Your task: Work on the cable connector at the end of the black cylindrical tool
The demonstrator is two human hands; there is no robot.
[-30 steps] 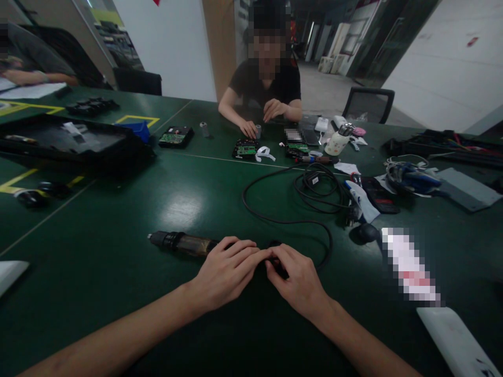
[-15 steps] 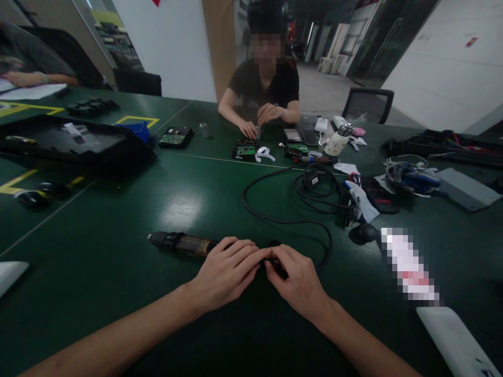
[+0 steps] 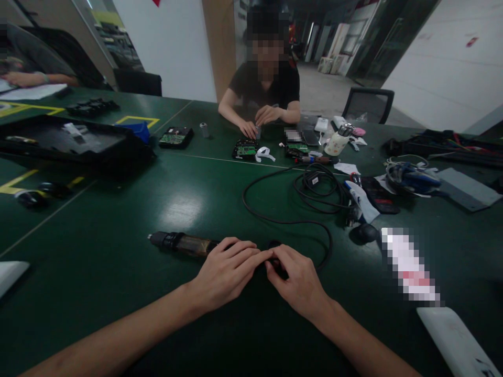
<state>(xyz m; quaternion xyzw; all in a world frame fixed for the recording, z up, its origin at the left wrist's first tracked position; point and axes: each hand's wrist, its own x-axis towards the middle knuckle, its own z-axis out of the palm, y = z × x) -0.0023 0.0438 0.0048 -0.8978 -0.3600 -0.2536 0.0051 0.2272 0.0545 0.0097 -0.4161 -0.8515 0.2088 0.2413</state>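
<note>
A dark electric screwdriver (image 3: 184, 243) lies on its side on the green table (image 3: 118, 230), its tip pointing left. My left hand (image 3: 228, 272) rests over its rear end with the fingers curled around it. My right hand (image 3: 294, 280) meets the left one fingertip to fingertip and pinches the black part where the cable (image 3: 291, 207) joins the tool. What sits between the fingertips is hidden.
The black cable loops back to a coil (image 3: 318, 186) mid-table. A person sits opposite, handling a small cylinder above circuit boards (image 3: 245, 149). A black tray (image 3: 70, 139) lies at left, tools and a bottle (image 3: 336, 141) at right, and a white object (image 3: 456, 340) near right.
My hands and the screwdriver stay as they were. The person opposite has shifted their hands slightly over the small cylinder.
</note>
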